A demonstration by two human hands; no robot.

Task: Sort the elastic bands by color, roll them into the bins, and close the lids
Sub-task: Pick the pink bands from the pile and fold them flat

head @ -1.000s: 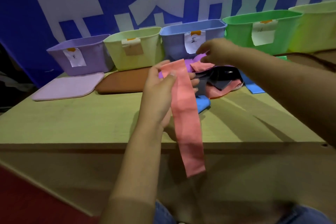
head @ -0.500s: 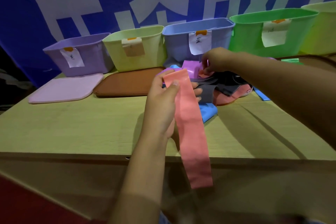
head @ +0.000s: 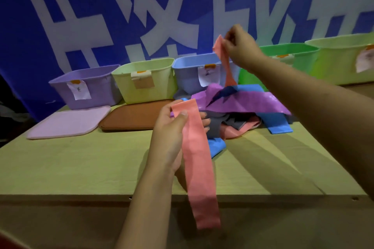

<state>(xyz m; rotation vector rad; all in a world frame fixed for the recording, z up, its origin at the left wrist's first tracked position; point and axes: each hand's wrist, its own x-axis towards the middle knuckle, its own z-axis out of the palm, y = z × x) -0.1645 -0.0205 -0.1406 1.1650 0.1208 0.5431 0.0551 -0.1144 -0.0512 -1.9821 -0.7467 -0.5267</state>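
Pale green tabletop (head: 70, 168) fills the near view, its front edge running across the bottom. Nearest, the left hand (head: 172, 137) grips the top of a pink band (head: 197, 166), thumb pressed on its front and fingers curled behind it; the band hangs down past the tabletop's edge. Just behind the hand lies a tangled pile of bands (head: 238, 111): a purple band (head: 249, 100) drapes across the top, with blue, grey, dark blue and pink ones under and around it. Higher up, the right hand (head: 240, 46) is raised above the pile, its fingers pinching the end of a second pink band (head: 225, 60), whose lower end runs down into the pile. To the left, a lilac lid (head: 68, 122) and a brown lid (head: 133, 115) lie flat on the tabletop. At the back stand 5 open bins in a row, each with a paper label: purple bin (head: 89, 85), pale yellow-green bin (head: 145, 79), blue bin (head: 194, 75), green bin (head: 291, 56), and another yellow-green bin (head: 344, 58). What they contain cannot be seen. Behind them hangs a blue banner (head: 121, 16) with white characters.
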